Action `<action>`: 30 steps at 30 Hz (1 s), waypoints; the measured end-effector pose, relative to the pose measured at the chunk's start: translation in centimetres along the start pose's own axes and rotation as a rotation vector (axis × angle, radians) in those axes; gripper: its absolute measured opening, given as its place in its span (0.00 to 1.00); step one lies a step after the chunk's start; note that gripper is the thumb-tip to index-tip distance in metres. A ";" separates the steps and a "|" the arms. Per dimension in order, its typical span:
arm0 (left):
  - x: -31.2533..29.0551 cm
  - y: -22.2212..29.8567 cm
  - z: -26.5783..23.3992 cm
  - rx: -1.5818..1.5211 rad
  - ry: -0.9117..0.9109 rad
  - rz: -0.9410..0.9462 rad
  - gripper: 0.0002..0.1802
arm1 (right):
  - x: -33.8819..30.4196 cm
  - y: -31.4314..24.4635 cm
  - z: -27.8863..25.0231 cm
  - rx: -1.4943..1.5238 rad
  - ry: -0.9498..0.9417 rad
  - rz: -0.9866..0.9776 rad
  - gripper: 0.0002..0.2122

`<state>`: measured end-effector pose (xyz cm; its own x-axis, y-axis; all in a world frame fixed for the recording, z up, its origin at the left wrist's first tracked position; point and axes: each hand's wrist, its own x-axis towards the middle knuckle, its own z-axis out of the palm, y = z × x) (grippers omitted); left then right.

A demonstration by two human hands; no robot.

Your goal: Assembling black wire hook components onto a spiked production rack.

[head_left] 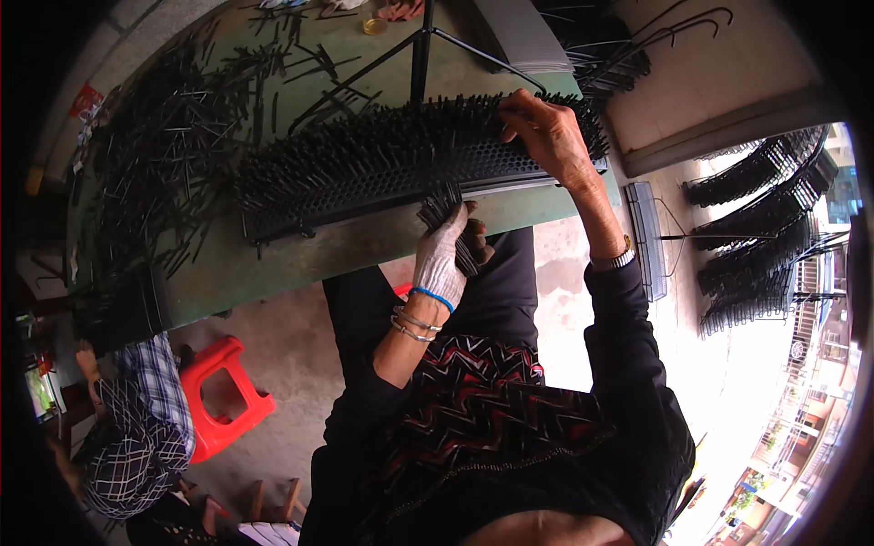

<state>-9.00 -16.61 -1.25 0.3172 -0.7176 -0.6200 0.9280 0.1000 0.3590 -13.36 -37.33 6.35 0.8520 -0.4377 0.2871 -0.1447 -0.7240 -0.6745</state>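
Observation:
A long black perforated board (364, 196) lies along the table's near edge. Rows of thin black strips (355, 146) stand up from its holes on the far side, while bare holes show along the near side. My left hand (443, 250), in a pale knitted glove, is closed round a bundle of black strips (442, 206) just in front of the board. Over the board's right part is my bare right hand (546, 132), thumb and fingers pinched together among the standing strips. Whatever lies between those fingertips is hidden.
Loose black strips (173, 136) heap over the left of the green table (300, 268). A black metal frame (421, 59) rises behind the board. Another person (137, 437) is at lower left, beside a red stool (223, 396). Black racks (756, 227) stand at right.

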 end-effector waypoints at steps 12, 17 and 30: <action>-0.3 0.4 0.5 0.016 0.038 0.007 0.10 | -0.2 1.9 2.0 -0.455 0.183 -0.250 0.07; -0.8 0.7 1.0 -0.006 0.048 0.001 0.10 | -0.3 1.4 1.8 -0.326 0.096 -0.211 0.06; -1.3 0.7 1.0 0.060 0.003 0.020 0.11 | -3.4 -1.0 2.9 0.175 -0.001 0.182 0.16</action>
<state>-8.93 -16.33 0.52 0.3364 -0.7141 -0.6139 0.9079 0.0728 0.4128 -14.70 -33.58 4.09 0.8202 -0.5522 0.1493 -0.2071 -0.5299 -0.8224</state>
